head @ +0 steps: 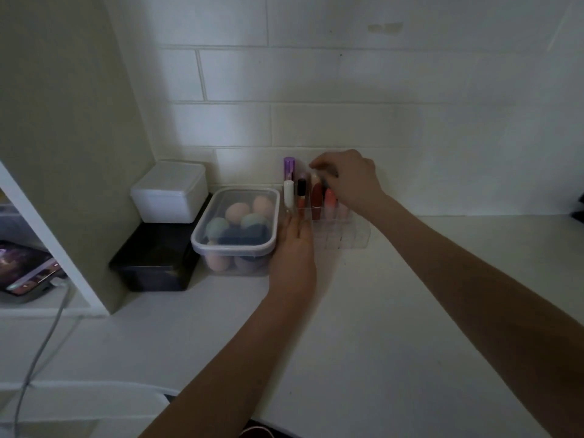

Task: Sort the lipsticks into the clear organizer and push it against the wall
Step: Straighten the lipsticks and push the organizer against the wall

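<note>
Looking down from the head view:
Organizer: the clear organizer [339,230] is sitting on the white counter [410,311], close to the tiled wall [347,105]; whether it is touching, I cannot tell.
Lipsticks: the lipsticks [316,192] are standing upright in its rear cells, front cells empty.
Left hand: the left hand [294,248] is lying flat and open against the organizer's near-left corner.
Right hand: the right hand [347,181] is reaching over the tubes, fingers pinching narrowly; what it is holding is hidden.
Direction: the wall is lying straight beyond both hands, the left nearer for pushing.
Writing: none is reading clearly.
</note>
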A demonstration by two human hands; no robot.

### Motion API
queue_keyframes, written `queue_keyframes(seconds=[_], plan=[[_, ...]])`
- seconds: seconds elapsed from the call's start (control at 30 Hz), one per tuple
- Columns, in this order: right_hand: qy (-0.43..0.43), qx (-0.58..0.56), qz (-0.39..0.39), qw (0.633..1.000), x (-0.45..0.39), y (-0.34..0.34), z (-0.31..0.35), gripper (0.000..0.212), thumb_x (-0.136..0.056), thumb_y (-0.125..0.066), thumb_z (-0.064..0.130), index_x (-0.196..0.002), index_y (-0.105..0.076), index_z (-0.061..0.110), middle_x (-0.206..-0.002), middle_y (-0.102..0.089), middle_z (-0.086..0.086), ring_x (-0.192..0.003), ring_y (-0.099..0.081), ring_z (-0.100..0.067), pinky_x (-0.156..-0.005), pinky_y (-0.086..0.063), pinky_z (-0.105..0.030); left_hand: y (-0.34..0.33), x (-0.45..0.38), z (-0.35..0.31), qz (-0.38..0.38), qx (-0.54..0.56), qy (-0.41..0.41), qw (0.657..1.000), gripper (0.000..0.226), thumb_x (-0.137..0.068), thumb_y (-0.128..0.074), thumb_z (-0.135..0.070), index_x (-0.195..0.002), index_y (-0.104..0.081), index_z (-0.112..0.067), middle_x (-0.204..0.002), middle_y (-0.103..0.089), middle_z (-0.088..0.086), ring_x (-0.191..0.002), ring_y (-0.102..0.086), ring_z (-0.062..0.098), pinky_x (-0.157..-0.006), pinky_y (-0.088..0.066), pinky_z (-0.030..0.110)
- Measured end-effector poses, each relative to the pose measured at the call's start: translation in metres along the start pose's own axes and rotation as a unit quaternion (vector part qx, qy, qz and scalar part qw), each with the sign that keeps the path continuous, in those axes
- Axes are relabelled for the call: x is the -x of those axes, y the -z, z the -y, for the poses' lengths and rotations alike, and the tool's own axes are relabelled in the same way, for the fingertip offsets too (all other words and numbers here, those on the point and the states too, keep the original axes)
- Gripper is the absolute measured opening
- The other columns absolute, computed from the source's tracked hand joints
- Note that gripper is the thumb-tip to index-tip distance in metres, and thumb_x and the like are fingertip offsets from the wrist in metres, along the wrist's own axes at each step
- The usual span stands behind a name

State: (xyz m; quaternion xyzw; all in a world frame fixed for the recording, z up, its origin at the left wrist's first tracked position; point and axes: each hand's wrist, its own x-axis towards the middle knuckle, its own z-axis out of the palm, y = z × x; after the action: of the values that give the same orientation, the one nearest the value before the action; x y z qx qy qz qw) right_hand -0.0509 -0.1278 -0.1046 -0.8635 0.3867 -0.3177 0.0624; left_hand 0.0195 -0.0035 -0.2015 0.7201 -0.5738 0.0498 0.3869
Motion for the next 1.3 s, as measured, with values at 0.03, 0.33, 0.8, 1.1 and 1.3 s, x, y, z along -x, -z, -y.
queue_keyframes(seconds=[0.03, 0.33, 0.8, 1.1, 1.3], plan=[[-0.002, 0.010, 0.019, 1.000, -0.005, -0.002, 0.000, 0.023, -0.089, -0.056, 0.026, -0.108, -0.067, 0.029, -0.113, -0.069, 0.004, -0.115, -0.055, -0.022, -0.098, -0.031, -0.038, -0.002, -0.001, 0.001, -0.008, -0.005, 0.005, 1.000, 0.066, -0.083, -0.034, 0.016, -0.145, -0.024, -0.003, -0.153, -0.024, 0.018, -0.144, -0.019, 0.029, -0.116, -0.017, 0.032], [-0.025, -0.067, 0.039, 0.997, -0.022, 0.002, -0.002, 0.020, -0.075, -0.074, 0.017, -0.093, -0.074, 0.008, -0.096, -0.074, -0.011, -0.094, -0.066, -0.025, -0.087, -0.050, -0.033, -0.003, -0.003, 0.002, -0.007, 0.019, -0.010, 1.000, 0.059, -0.082, -0.038, 0.015, -0.139, -0.038, -0.003, -0.149, -0.036, 0.013, -0.139, -0.029, 0.023, -0.116, -0.024, 0.031], [-0.006, -0.153, -0.071, 0.986, -0.018, 0.017, -0.011, 0.014, -0.082, -0.066, 0.011, -0.091, -0.074, 0.004, -0.095, -0.074, -0.012, -0.088, -0.064, -0.018, -0.070, -0.035, 0.002, -0.002, -0.003, 0.001, 0.005, 0.021, -0.012, 1.000, 0.058, -0.084, -0.038, 0.014, -0.140, -0.038, -0.005, -0.150, -0.035, 0.012, -0.140, -0.029, 0.023, -0.116, -0.025, 0.035], [0.006, -0.080, 0.031, 0.996, -0.016, 0.015, -0.024, 0.016, -0.076, -0.072, 0.005, -0.092, -0.075, 0.003, -0.092, -0.074, -0.015, -0.080, -0.065, -0.018, -0.063, -0.038, 0.004, 0.001, -0.002, -0.002, 0.009, 0.029, -0.007, 1.000, 0.060, -0.083, -0.037, 0.016, -0.139, -0.039, -0.005, -0.150, -0.035, 0.012, -0.140, -0.028, 0.023, -0.117, -0.023, 0.033], [0.002, -0.064, 0.019, 0.998, -0.019, 0.012, -0.029, 0.015, -0.076, -0.074, 0.015, -0.085, -0.075, 0.003, -0.086, -0.074, -0.014, -0.076, -0.063, -0.019, -0.062, -0.041, -0.012, 0.001, -0.003, -0.001, 0.010, 0.027, -0.008, 1.000, 0.061, -0.081, -0.037, 0.016, -0.138, -0.039, -0.005, -0.150, -0.035, 0.012, -0.140, -0.028, 0.023, -0.117, -0.024, 0.035]])
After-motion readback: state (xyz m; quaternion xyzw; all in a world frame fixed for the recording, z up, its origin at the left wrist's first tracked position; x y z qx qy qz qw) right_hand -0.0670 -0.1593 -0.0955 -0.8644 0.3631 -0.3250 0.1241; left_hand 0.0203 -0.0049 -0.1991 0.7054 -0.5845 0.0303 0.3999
